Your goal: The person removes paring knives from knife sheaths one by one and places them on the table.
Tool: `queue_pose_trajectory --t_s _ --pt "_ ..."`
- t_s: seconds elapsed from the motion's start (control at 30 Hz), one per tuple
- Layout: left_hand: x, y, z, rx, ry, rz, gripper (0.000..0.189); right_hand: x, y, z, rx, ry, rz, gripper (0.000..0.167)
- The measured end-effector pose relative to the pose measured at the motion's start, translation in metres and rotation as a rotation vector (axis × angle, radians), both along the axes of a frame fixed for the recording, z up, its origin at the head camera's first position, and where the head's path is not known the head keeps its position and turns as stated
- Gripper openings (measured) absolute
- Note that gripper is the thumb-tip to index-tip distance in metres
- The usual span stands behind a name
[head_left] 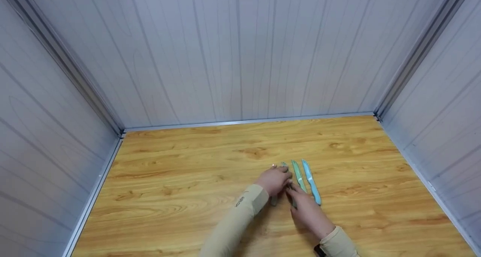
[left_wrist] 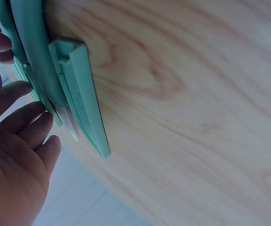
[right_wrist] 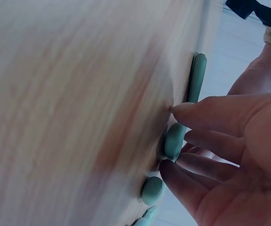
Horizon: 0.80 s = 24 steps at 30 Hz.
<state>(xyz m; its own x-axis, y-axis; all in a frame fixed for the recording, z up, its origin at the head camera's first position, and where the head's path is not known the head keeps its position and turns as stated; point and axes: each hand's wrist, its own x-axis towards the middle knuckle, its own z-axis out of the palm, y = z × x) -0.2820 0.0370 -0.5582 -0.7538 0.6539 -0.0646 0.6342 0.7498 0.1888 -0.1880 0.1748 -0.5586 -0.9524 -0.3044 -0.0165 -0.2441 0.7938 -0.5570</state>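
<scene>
My left hand [head_left: 274, 179] leans over the green knives on the wooden table, its loosely bent fingertips at the edge of one in the left wrist view. In that view a green-handled knife [left_wrist: 43, 61] shows part of its pale blade, beside an open-ended green sheath [left_wrist: 82, 96]. From the near side my right hand [head_left: 307, 210] meets the left; its thumb and fingers pinch round a green knife handle [right_wrist: 174, 141] in the right wrist view. Just right of the hands lie a light green knife [head_left: 299, 176] and a blue knife [head_left: 312, 182], blades pointing away.
A wood-grain table [head_left: 169, 189] extends around the knives. Pale panel walls [head_left: 240, 54] stand at its back and both sides, with metal strips along the edges. Another green handle [right_wrist: 152, 190] lies close below the right fingers in the right wrist view.
</scene>
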Motion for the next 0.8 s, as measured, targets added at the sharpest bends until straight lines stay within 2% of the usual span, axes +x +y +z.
queue_pose_trajectory --t_s 0.23,0.43,0.63,0.8 --pt "0.0002 -0.0005 0.0028 0.022 0.02 -0.032 0.031 -0.0015 -0.0015 -0.0049 0.047 0.073 -0.008 0.044" --pt "-0.001 -0.0011 0.0034 0.002 0.014 -0.037 0.03 -0.0035 -0.0025 -0.0044 0.026 0.065 -0.005 0.041" --pt "-0.0019 -0.0007 0.0032 -0.025 -0.023 -0.013 0.039 -0.0042 -0.002 -0.0026 -0.01 0.068 -0.015 0.038" --pt "-0.003 0.0017 0.0005 -0.025 -0.014 -0.007 0.041 -0.0049 -0.0004 0.0006 -0.005 0.071 -0.028 0.04"
